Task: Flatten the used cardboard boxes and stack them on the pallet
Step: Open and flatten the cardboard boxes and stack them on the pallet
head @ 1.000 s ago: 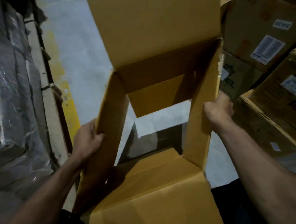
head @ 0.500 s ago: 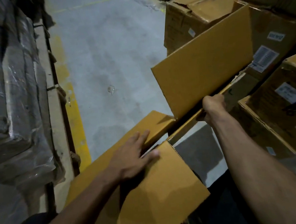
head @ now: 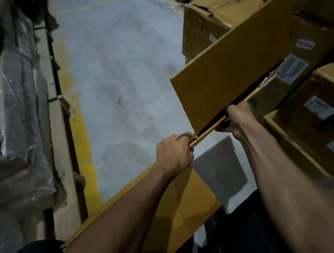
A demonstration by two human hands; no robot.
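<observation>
1. Two hands of mine meet on one collapsed tan cardboard box (head: 236,66), held in the air above the grey concrete floor (head: 120,73).
2. My left hand (head: 174,154) has its fingers curled tight round the folded edge of the box, at the near end of that crease.
3. My right hand (head: 236,117) grips the same edge further along, fingers wrapped under it and knuckles uppermost.
4. One broad flap of the box stands up and away to the right, tilted, in front of the stacked brown cartons with white labels (head: 322,95).
5. Another panel of the same box hangs down under my left forearm toward my legs.
6. Between the two layers at the gripped edge a thin dark gap shows, so the box is nearly flat but not fully pressed together.
7. On my left stand goods wrapped in clear plastic film (head: 11,112), with a yellow painted line (head: 81,134) on the floor running beside them.
8. A small scrap of clear plastic (head: 122,101) lies on the floor, well apart from the box.
</observation>
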